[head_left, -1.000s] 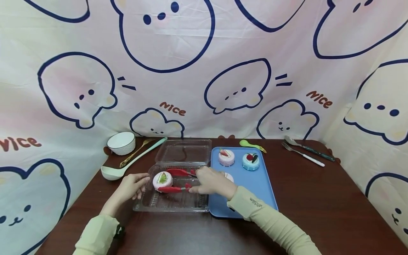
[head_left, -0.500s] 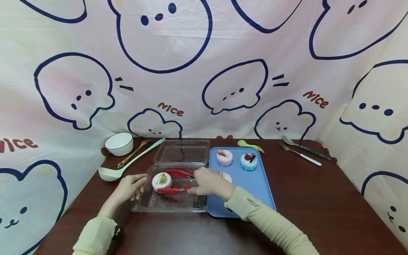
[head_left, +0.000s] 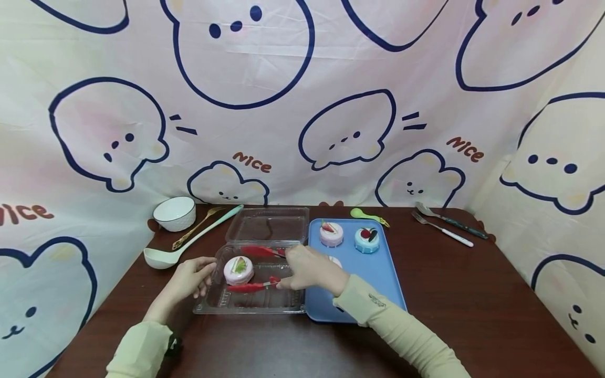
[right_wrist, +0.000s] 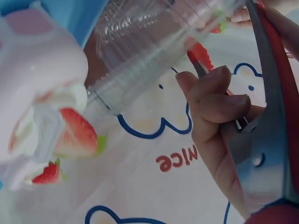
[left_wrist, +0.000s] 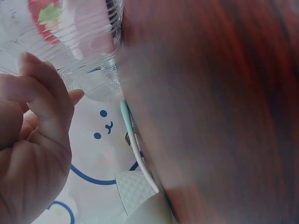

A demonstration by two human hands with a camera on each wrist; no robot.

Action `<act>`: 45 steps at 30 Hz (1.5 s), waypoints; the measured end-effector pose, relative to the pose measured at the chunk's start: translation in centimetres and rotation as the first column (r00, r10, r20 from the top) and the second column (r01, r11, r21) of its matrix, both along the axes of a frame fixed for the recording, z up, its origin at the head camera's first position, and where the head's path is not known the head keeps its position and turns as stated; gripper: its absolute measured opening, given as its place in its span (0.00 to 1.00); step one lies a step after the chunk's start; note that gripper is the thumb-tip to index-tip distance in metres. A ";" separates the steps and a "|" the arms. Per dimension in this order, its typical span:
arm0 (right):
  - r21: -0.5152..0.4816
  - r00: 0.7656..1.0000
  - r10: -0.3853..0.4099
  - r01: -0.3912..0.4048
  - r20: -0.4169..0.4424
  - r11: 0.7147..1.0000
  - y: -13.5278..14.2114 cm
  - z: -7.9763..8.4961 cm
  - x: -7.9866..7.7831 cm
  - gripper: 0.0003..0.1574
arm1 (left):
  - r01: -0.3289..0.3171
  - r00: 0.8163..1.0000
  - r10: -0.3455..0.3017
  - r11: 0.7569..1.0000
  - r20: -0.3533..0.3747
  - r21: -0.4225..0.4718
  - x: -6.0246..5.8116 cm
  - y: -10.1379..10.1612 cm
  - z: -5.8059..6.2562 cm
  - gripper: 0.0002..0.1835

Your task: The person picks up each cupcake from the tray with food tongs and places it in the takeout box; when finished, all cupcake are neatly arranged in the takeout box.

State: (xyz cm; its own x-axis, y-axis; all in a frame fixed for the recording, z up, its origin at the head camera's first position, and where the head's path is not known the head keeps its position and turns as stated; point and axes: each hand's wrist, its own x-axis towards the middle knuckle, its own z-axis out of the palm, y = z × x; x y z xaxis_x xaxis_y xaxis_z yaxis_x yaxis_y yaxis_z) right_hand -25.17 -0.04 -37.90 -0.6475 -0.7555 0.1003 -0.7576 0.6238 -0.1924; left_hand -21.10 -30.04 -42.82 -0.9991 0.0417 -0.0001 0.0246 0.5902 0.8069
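My right hand (head_left: 309, 270) grips red-tipped tongs (head_left: 252, 287), whose metal arms fill the right of the right wrist view. The tongs' red tips stand spread on either side of a round pink toy cake (head_left: 238, 271), with gaps between tips and cake. That cake, topped with a white-and-green piece, sits at the left inside a clear plastic box (head_left: 250, 310) with its lid folded back. My left hand (head_left: 191, 279) is at the box's left wall, fingers loosely bent and fingertips right at the plastic.
A blue tray (head_left: 378, 283) right of the box bears a pink cake (head_left: 331, 235), a blue cake (head_left: 366, 241) and another partly behind my hand. Around them lie a ladle (head_left: 163, 257), white bowl (head_left: 175, 214), golden utensil (head_left: 196, 228), green spoon (head_left: 368, 215) and two forks (head_left: 446, 230).
The tongs' red tips, closed against the pink cake's sides before, have spread apart and let it go. The cake stays in the box. My left hand keeps its place.
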 end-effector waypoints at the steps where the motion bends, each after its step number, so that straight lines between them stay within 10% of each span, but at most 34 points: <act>1: -0.010 1.000 0.008 -0.008 -0.002 1.000 0.2 0.2 0.1 0.26 | 0.001 1.000 -0.001 1.000 -0.001 0.000 0.0 0.0 0.1 0.19; 9: -0.061 0.992 0.016 -0.024 -0.123 0.998 2.5 2.6 0.5 0.51 | 0.005 1.000 -0.005 1.000 -0.018 -0.027 0.0 -0.2 0.5 0.18; 16: -0.229 0.985 -0.030 -0.011 -0.172 0.973 8.1 3.6 0.3 0.49 | -0.003 1.000 0.002 0.999 -0.010 -0.032 0.0 0.0 0.1 0.22; 27: -0.224 0.958 -0.285 0.287 0.040 0.931 18.1 0.8 1.1 0.51 | 0.003 1.000 -0.004 0.999 -0.029 -0.041 0.4 -0.1 -0.1 0.21; 45: -0.131 0.925 -0.352 0.370 0.146 0.920 20.9 -3.9 2.3 0.47 | 0.000 1.000 0.000 1.000 0.012 -0.003 0.1 0.0 -0.3 0.21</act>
